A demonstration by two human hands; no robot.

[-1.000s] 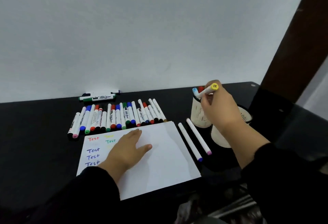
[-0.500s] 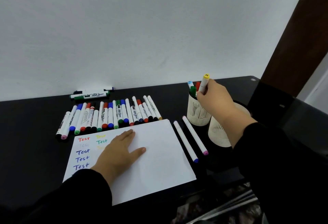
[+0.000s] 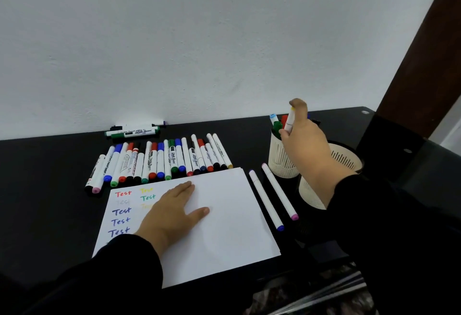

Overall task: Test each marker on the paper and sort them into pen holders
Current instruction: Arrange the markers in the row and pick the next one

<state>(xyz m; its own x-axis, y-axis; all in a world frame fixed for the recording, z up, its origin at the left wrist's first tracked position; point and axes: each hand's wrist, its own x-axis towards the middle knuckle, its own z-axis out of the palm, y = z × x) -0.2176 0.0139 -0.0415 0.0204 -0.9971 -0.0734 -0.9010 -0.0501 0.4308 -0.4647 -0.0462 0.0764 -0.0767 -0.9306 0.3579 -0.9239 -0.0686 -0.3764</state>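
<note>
Yellow-capped marker [image 3: 289, 122], upright at right of centre, pinched in the right hand [image 3: 303, 140] and half sunk into the left pen holder [image 3: 280, 157] among tested markers. Second holder [image 3: 345, 158] just right, behind the wrist. Left hand [image 3: 172, 211] flat, fingers straight, on the paper [image 3: 224, 215] at lower centre. Sorting step under way, likely; next: release, then fetch from the untested row [image 3: 159, 160] at left.
</note>
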